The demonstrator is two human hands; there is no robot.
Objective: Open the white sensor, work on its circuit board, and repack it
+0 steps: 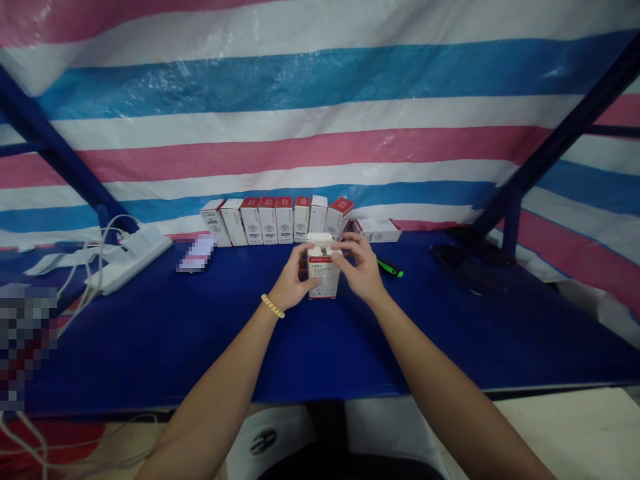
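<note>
A small white-and-red carton [323, 279] stands upright on the blue table in front of me, its top flaps raised and red lettering across its front. My left hand [293, 281] is closed around its left side, the thumb lying on the front face. My right hand [363, 268] is at the upper right of the carton, thumb and fingers closed on the flaps at the top edge. What is inside the carton does not show. Just right of my right hand lies a green-and-black tool [389, 268], partly hidden by the hand.
Several similar cartons [268, 223] stand in a row along the back, and one carton [377, 230] lies flat. A white power strip [131, 257] with cables and a blurred phone-like item [197, 253] are on the left. Dark flat objects [460, 267] lie on the right. Blue frame bars [545, 127] slant at both sides.
</note>
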